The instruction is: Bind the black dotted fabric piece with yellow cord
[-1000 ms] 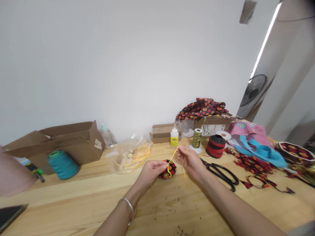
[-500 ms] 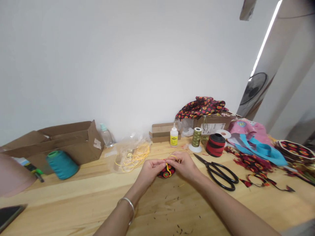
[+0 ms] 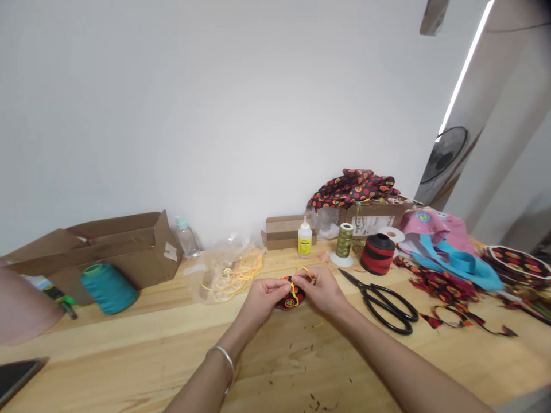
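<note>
Between my two hands is a small round piece of black patterned fabric point(image 3: 289, 302) with red and green motifs. My left hand point(image 3: 263, 296) pinches its left edge, thumb and fingers together. At its upper right, my right hand point(image 3: 321, 289) is closed with thumb and fingertips on a yellow cord point(image 3: 294, 292). The cord lies over the front of the fabric, and a loop of it rises above the right fingers. My fingers partly cover the fabric's top edge. A bag of yellow cord point(image 3: 241, 275) lies beyond my left hand.
Large black scissors point(image 3: 383, 301) lie right of my right hand. Behind stand a glue bottle point(image 3: 305, 240), a green thread spool point(image 3: 344, 241) and a red-black spool point(image 3: 377, 254). Blue ribbon point(image 3: 456, 267) and fabric scraps lie right; a teal thread cone point(image 3: 109, 288) leans against a cardboard box point(image 3: 146, 252) left.
The right fingers have shifted slightly, and the yellow loop above them stands higher. The fabric piece has tilted a little; the left hand stays nearly in place.
</note>
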A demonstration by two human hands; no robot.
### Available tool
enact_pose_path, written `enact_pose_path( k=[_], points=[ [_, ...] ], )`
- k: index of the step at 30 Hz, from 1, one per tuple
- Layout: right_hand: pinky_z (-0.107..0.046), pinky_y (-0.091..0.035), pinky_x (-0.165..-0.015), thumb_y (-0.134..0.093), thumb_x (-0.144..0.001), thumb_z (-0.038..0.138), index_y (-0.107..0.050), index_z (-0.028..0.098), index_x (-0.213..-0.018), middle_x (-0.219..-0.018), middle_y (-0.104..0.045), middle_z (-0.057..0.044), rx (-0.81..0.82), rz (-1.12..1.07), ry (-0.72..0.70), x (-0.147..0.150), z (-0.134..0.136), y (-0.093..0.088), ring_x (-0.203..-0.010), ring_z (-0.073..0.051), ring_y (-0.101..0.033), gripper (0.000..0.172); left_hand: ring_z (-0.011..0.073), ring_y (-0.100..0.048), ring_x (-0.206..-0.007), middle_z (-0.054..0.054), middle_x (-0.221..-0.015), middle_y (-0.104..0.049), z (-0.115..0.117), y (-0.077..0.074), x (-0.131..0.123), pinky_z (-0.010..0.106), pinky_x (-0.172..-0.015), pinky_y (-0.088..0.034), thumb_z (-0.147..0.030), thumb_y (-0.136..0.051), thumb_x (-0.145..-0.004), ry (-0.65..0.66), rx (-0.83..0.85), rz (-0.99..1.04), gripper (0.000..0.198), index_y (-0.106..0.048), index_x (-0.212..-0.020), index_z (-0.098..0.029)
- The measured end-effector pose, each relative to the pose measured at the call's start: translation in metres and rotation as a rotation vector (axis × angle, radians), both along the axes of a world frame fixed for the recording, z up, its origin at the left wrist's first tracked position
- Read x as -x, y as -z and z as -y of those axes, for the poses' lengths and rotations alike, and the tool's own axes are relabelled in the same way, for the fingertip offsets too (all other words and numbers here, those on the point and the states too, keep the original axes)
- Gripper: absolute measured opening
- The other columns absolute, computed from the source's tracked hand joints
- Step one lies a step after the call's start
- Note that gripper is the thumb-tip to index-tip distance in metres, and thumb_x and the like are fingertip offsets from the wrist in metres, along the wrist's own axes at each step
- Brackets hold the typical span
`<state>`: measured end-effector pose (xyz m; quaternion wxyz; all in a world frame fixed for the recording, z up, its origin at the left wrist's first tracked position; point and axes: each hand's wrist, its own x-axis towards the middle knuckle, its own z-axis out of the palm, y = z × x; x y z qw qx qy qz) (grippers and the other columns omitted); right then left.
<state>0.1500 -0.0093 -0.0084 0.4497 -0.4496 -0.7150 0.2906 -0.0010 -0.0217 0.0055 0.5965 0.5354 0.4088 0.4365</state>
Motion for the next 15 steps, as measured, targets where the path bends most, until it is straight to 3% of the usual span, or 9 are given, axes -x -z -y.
enact_pose_path(
  k=[2, 7, 10, 15],
  points=[
    [-0.018, -0.033, -0.047, -0.047, -0.072, 0.036, -0.057, 0.014, -0.057, -0.052, -0.052, 0.001, 0.005, -0.008, 0.026, 0.000, 0.000, -0.001, -0.050, -0.009, -0.044, 0.029, 0.0137, -0.056, -0.059, 0.006, -0.065, -0.067, 0.000, 0.001, 0.001, 0.024, -0.059, -0.042, -0.032, -0.063, -0.058, 0.005, 0.000, -0.005, 0.028, -0.066, -0.076, -0.010],
    [-0.019, -0.034, -0.048, -0.048, -0.072, 0.033, -0.059, 0.014, -0.059, -0.053, -0.051, 0.001, -0.013, -0.055, -0.102, 0.002, 0.005, -0.010, -0.051, -0.009, -0.043, 0.025, 0.0133, -0.056, -0.055, 0.006, -0.064, -0.067, 0.001, 0.000, 0.001, 0.023, -0.055, -0.042, -0.033, -0.064, -0.056, -0.013, 0.003, -0.037, 0.028, -0.066, -0.073, -0.010],
    [-0.019, -0.034, -0.049, -0.049, -0.071, 0.032, -0.060, 0.014, -0.059, -0.052, -0.050, 0.001, -0.038, -0.042, -0.100, 0.002, 0.006, -0.012, -0.051, -0.009, -0.043, 0.024, 0.0137, -0.056, -0.057, 0.006, -0.066, -0.067, 0.003, -0.003, 0.001, 0.023, -0.056, -0.041, -0.032, -0.064, -0.056, -0.006, -0.033, -0.062, 0.026, -0.067, -0.072, -0.011],
    [-0.019, -0.032, -0.045, -0.051, -0.069, 0.033, -0.060, 0.013, -0.059, -0.051, -0.051, 0.001, 0.071, -0.161, -0.090, 0.003, 0.005, -0.012, -0.048, -0.008, -0.042, 0.025, 0.0136, -0.055, -0.056, 0.005, -0.066, -0.067, 0.006, -0.006, 0.000, 0.023, -0.056, -0.041, -0.032, -0.064, -0.055, -0.020, -0.039, -0.060, 0.025, -0.068, -0.070, -0.012]
  ],
)
